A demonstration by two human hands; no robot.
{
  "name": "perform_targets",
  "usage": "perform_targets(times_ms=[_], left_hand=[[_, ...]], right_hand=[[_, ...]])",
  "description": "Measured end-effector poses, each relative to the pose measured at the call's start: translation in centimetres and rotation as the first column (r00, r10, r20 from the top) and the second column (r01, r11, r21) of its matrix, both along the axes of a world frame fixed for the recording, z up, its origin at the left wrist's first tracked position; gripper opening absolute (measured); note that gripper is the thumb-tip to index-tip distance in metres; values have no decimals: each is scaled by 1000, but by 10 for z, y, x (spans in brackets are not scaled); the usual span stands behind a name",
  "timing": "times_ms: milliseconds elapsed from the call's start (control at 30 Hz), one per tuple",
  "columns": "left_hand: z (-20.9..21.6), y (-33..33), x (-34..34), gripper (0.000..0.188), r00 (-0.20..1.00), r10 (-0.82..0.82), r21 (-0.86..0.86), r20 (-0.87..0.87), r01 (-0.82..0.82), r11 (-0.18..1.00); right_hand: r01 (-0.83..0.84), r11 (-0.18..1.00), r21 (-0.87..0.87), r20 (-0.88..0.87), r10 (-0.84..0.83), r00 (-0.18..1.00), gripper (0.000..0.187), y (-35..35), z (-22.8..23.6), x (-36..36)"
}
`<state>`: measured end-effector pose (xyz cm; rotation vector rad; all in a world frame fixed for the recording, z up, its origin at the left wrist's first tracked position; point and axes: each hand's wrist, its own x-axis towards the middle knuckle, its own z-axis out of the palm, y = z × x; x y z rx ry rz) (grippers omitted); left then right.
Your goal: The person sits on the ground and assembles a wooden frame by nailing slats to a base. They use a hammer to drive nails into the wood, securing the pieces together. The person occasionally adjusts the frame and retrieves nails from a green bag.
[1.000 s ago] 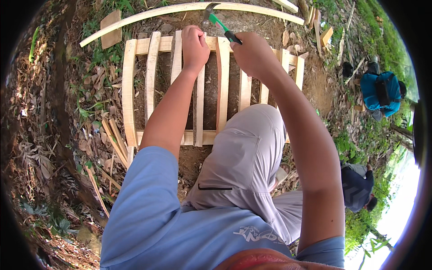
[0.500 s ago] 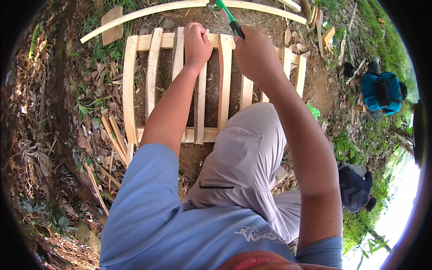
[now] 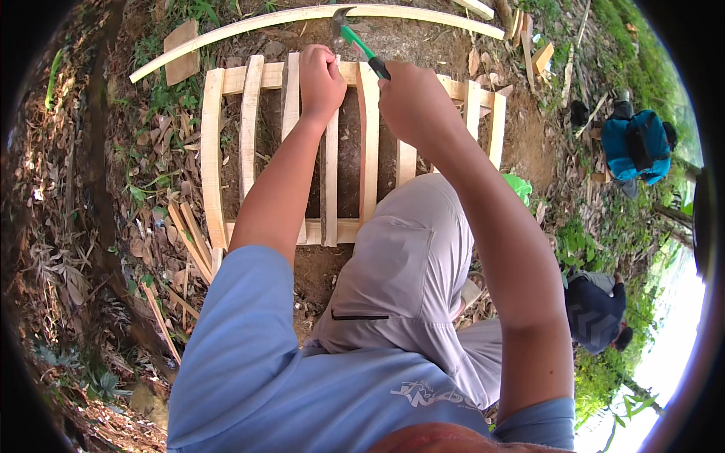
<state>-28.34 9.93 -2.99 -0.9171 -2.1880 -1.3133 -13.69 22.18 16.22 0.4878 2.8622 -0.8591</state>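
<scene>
My right hand (image 3: 419, 103) is wrapped round the black grip of a claw hammer (image 3: 358, 44) with a green handle. The hammer's dark metal head is raised over the far side of a wooden slatted frame (image 3: 211, 158). My left hand (image 3: 322, 84) is closed at the frame's far rail, beside the far end of a slat (image 3: 330, 174). Whatever its fingers pinch is too small or hidden to make out. Several pale slats cross two rails. My right forearm and bent knee cover part of the frame's right half.
A long pale wooden strip (image 3: 249, 25) lies beyond the frame, partly over a flat brown board (image 3: 181, 53). Loose sticks (image 3: 192, 238) lie at the left, wood offcuts (image 3: 541, 58) at the far right. Two other people (image 3: 638, 147) are off to the right.
My right hand has shifted slightly left with the hammer, and the hammer head now shows fully with its claw. My left hand stays closed at the rail. The whole view has shifted a little.
</scene>
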Motion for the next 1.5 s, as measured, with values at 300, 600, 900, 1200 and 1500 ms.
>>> perform_targets(times_ms=[300,600,900,1200,1500], left_hand=[[1,2,1,25,1000,-5,-6,26,5,1000],[-1,1,7,20,998,46,-30,48,-45,999],[-4,0,5,21,996,19,11,89,-20,1000],[2,-7,9,30,989,23,-102,146,-8,995],[14,-5,13,46,992,-49,-115,118,62,991]], right_hand=[[7,1000,-25,51,-6,999,24,-3,-12,4],[27,997,-68,-55,-30,998,16,-7,-16,8],[107,992,-68,46,-104,994,24,-15,-18,6],[405,874,-268,-62,-435,898,23,5,40,116],[719,637,-278,110,-722,683,34,64,5,322]])
